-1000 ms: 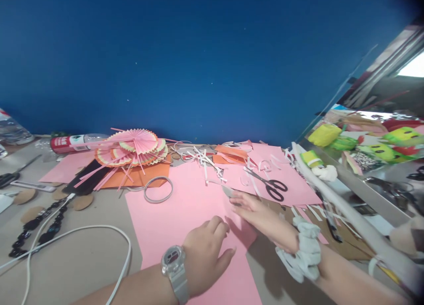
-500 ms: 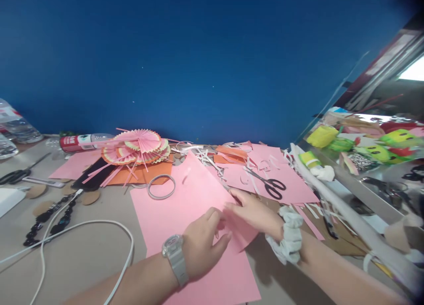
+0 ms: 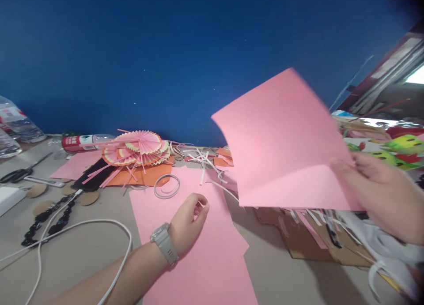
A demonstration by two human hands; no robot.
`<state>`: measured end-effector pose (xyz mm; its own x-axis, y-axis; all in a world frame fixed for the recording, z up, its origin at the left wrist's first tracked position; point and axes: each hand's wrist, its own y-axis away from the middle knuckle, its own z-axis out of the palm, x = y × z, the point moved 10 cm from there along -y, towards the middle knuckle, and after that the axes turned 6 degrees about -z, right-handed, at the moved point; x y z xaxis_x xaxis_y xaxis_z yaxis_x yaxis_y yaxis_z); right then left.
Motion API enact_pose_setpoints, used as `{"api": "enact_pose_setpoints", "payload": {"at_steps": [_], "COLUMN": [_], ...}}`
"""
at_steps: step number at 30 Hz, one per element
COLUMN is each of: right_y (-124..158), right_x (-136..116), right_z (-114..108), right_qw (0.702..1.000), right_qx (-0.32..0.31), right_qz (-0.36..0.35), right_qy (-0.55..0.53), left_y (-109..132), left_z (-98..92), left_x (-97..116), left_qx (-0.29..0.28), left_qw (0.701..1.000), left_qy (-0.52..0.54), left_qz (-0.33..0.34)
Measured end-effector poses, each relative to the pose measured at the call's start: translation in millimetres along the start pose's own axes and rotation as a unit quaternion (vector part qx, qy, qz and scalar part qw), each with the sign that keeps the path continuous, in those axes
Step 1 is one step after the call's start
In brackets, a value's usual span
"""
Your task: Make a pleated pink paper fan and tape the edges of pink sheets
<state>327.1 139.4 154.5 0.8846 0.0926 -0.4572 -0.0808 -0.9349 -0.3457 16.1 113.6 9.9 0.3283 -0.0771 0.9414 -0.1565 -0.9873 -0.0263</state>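
Observation:
My right hand (image 3: 380, 194) is raised at the right and pinches the edge of a pink paper sheet (image 3: 285, 141), which hangs in the air, blurred by motion. My left hand (image 3: 188, 221), with a grey watch on the wrist, rests loosely curled on another pink sheet (image 3: 205, 265) that lies flat on the table, nothing visible in its fingers. Just beyond that hand lies a grey ring (image 3: 166, 186).
Pink and orange pleated paper fans (image 3: 139, 148) and white paper strips (image 3: 202, 157) lie at the back. A white cable (image 3: 79, 227), black beads (image 3: 43, 219), scissors (image 3: 15, 175), bottles (image 3: 16, 124) and cardboard discs are left. A cardboard box (image 3: 308, 239) sits right, under the lifted sheet.
My right hand has lifted the top pink sheet off the table and swung it up to the right. My left hand let go of it and curled on the sheet beneath.

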Motion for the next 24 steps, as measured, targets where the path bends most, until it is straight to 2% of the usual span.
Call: {"api": "enact_pose_setpoints", "payload": {"at_steps": [2,4,8,11,14,17,20,24], "right_y": [2,4,19,33,47,53,55,52], "right_x": [15,22,3,-9,-21,-27,-32,-29], "right_z": [-14,-4,63,105,138,149,144,131], "right_qw": [0.99,0.961,0.906,0.884,0.868,0.878,0.902,0.936], "right_qx": [0.04,0.022,-0.128,-0.165,-0.203,-0.192,-0.164,-0.124], "right_qz": [0.045,0.086,0.136,0.157,0.151,0.116,0.065,0.022], "right_qy": [-0.131,-0.262,-0.38,-0.408,-0.427,-0.423,-0.393,-0.33], "left_y": [-1,-2,-7,-14,-19,-17,-8,5], "left_z": [-0.1,1.7,2.0,-5.7,-17.2,-31.7,-42.0,-51.6], "left_x": [-3,-6,-13,-15,-11,-11,-19,-25], "left_qx": [0.001,-0.006,-0.012,-0.004,-0.009,-0.011,-0.011,0.022], "left_qw": [1.0,0.998,0.99,0.98,0.974,0.973,0.976,0.987], "left_qy": [0.024,0.052,0.131,0.186,0.212,0.211,0.189,0.133], "left_qz": [-0.01,-0.02,-0.043,-0.066,-0.083,-0.097,-0.106,-0.089]}}
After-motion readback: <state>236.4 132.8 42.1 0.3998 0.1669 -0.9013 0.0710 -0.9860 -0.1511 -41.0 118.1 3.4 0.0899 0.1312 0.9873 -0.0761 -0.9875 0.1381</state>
